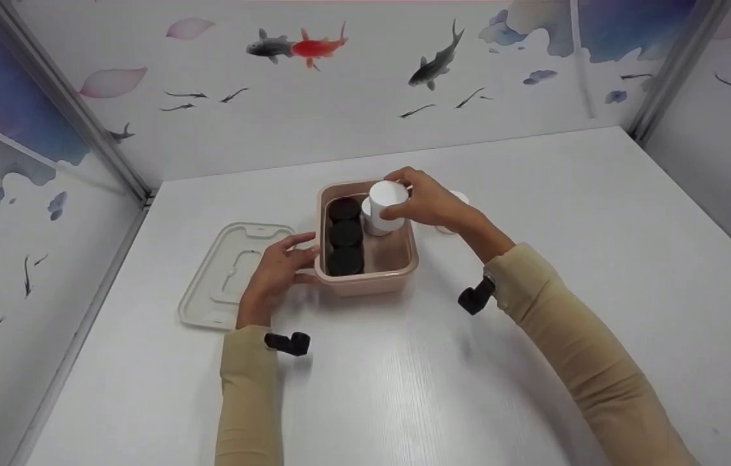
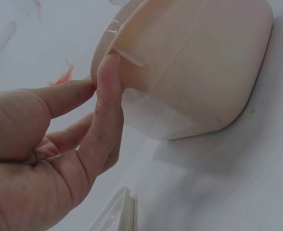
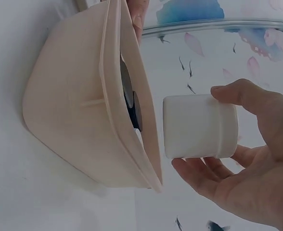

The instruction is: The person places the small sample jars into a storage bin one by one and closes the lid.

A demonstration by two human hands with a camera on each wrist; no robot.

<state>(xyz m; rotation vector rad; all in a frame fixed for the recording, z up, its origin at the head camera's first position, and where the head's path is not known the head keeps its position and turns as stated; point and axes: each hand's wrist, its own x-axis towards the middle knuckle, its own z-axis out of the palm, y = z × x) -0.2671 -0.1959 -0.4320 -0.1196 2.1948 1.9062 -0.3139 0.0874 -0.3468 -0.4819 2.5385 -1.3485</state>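
Note:
A white lidded jar [image 3: 194, 126] is held by my right hand [image 1: 430, 199], thumb on one side and fingers on the other. It is above the open rim of a pale pink plastic container [image 1: 378, 285]. Inside, three round black-topped things [image 1: 346, 234] line the left side, and another white jar [image 1: 375, 223] stands at the back right, partly hidden by the held one. My left hand [image 1: 279, 265] touches the container's left side with its thumb and fingers spread, the tips just under the rim in the left wrist view.
A pale flat lid [image 1: 200, 301] with a raised edge lies left of the container, partly under my left hand. On the white table [image 1: 371, 388], a whitish round item [image 1: 459, 196] sits behind my right wrist, mostly hidden. Printed fish panels [image 1: 352, 123] enclose the back and sides.

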